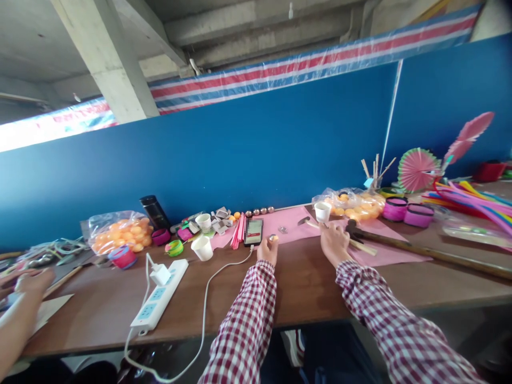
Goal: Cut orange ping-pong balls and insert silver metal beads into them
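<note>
My left hand [268,250] is closed round a small shiny ball [273,238] at the middle of the table, just right of a phone [253,232]. To the right, my right hand [334,241] reaches over the pink paper [294,220], its fingers near a white paper cup [322,211] and a small hammer [307,220]; whether they grip anything is not clear. A larger hammer [380,236] with a long wooden handle lies right of that hand. Small clear bits [283,230] rest on the paper between my hands.
A power strip [160,296] and its white cable lie at left. Bags of orange balls [124,233] stand on both sides. Another person's hand [36,281] works at far left. Purple tape rolls [418,215] and colourful strips [472,205] are at right.
</note>
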`<state>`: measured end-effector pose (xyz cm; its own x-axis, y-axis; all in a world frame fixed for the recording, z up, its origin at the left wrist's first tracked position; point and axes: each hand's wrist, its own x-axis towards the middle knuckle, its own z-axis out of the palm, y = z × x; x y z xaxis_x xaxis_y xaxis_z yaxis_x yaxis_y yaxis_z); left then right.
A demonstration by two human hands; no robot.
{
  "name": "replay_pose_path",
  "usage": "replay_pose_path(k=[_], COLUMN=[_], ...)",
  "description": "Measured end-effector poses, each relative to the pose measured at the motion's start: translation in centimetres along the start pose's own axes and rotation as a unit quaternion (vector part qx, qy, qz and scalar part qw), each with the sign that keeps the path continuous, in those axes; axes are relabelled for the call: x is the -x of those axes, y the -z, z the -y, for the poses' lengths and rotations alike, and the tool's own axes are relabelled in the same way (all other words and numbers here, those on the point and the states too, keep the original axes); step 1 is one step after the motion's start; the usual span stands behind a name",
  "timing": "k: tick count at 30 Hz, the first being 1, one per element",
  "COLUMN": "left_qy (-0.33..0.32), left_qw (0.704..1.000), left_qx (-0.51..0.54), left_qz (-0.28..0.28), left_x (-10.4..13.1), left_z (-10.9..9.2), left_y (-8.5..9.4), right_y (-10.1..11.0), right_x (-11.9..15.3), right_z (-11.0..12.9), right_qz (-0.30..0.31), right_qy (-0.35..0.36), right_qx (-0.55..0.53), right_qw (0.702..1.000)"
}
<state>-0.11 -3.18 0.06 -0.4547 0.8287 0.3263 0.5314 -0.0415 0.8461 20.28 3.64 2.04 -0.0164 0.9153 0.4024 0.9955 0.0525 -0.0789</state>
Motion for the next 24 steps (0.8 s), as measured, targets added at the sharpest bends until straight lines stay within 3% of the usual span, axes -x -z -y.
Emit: replay_pose_path(k=[18, 24], left_qy=[-0.006, -0.002], left_qw=[1.000, 1.000], left_qx=[-0.010, -0.017], left_qz=[0.002, 0.000], left_x=[0.20, -0.05], left_z=[-0.30, -0.06], left_y=[0.20, -0.13], right_y=[-0.73, -0.32], right_x=[-0.18, 0.28], right_z=[-0.84, -0.72], right_qz=[0.071, 0.043], right_qy=[-0.027, -0.009], right_qx=[-0.027, -0.020], right_qw=[0.997, 0.999])
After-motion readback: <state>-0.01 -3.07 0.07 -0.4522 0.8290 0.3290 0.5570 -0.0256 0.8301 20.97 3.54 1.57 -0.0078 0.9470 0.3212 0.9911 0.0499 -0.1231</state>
